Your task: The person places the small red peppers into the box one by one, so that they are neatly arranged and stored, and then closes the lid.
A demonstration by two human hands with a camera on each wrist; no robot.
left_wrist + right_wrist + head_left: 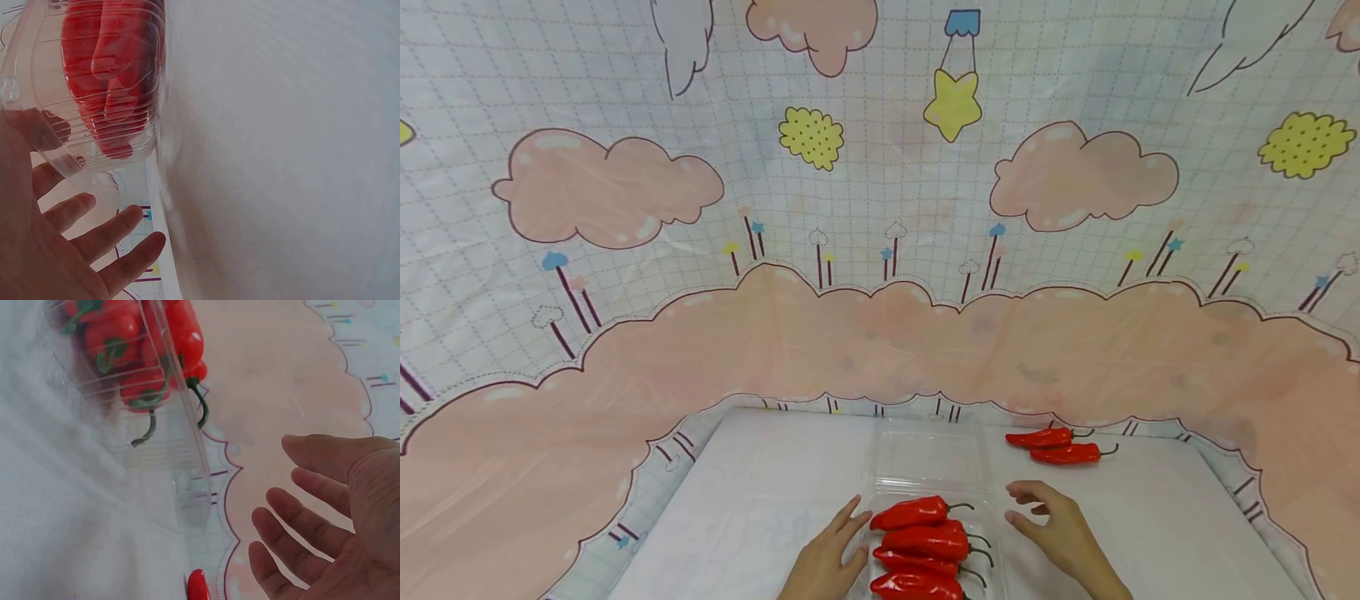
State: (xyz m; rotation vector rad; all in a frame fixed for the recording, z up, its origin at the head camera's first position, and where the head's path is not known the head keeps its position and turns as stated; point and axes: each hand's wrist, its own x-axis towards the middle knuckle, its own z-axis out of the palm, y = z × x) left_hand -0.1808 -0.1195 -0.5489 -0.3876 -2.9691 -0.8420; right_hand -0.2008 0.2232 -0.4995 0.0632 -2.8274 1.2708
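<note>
A clear plastic clamshell box stands on the white table with its lid folded back. Several red peppers with green stems lie crosswise in it, one above another. At the box's left side is my left hand, fingers spread and fingertips right at the rim; in the left wrist view its thumb overlaps the clear wall. My right hand hovers to the right of the box, fingers loosely bent and apart, with nothing held. The right wrist view shows this hand's palm facing the box from a short distance.
Two more red peppers lie at the back right of the table. The transparent lid extends behind the box toward the back edge. A patterned cloth with clouds hangs around the table's back and sides.
</note>
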